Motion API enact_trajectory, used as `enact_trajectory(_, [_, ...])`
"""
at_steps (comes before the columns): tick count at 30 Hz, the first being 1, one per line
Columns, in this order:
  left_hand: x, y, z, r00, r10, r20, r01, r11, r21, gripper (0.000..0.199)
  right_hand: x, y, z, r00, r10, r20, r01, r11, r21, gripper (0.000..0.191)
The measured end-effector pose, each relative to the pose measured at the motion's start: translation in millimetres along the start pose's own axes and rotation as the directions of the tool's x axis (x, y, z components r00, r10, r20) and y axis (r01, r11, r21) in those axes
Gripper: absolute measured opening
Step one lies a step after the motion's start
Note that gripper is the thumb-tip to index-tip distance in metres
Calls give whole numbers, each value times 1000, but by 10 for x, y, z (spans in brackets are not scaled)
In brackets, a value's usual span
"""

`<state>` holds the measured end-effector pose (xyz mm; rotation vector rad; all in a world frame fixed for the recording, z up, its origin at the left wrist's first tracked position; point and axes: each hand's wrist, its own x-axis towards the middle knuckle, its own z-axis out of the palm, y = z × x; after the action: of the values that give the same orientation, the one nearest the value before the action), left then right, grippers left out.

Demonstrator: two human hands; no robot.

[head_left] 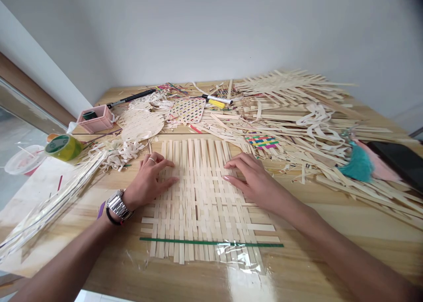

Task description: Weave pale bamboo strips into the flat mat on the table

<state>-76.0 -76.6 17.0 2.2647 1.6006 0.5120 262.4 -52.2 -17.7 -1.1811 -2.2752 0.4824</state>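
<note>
A woven mat of pale flat strips (pixel 198 196) lies on the wooden table in front of me. Its upright strips stick out unwoven at the far end. One dark green strip (pixel 198 242) runs crosswise near the close edge, where clear tape shines. My left hand (pixel 153 176), with a ring and a watch (pixel 119 205), rests at the mat's left side, thumb and forefinger apart. On the opposite side my right hand (pixel 246 174) lies over the mat's edge, its thumb and forefinger also apart. Neither hand pinches a strip that I can make out.
Loose strips (pixel 287 125) pile up along the back and right. At left stand a pink basket (pixel 95 119) and a yellow-green tape roll (pixel 63 147). Markers (pixel 218 100), small woven pieces (pixel 187 110), a teal tassel (pixel 357 163) and a phone (pixel 396 161) lie around.
</note>
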Motion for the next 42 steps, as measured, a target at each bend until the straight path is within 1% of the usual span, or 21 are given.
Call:
enact_trajectory(4, [-1,-5,-7,1000,9,6,-9,1000,-27,31,5,-5,-7,1000,5,3,-5,1000,3,8])
enact_trajectory(16, [5,-11,-18,1000,5,11,-5,999,-32,31,8,7,-5,1000,13,17,-14,1000,12,9])
enact_trajectory(26, [1,-13,-18,1000,19,13,-19,999,-45,30,13,-6,-15,1000,5,4,-5,1000,4,8])
enact_trajectory(35, [5,-7,-18,1000,17,10,-17,999,-27,29,6,-19,-17,1000,21,21,-22,999,26,7])
enact_trajectory(42, [6,-17,-19,1000,24,19,-24,999,-24,28,3,-2,0,1000,3,7,-3,1000,19,6])
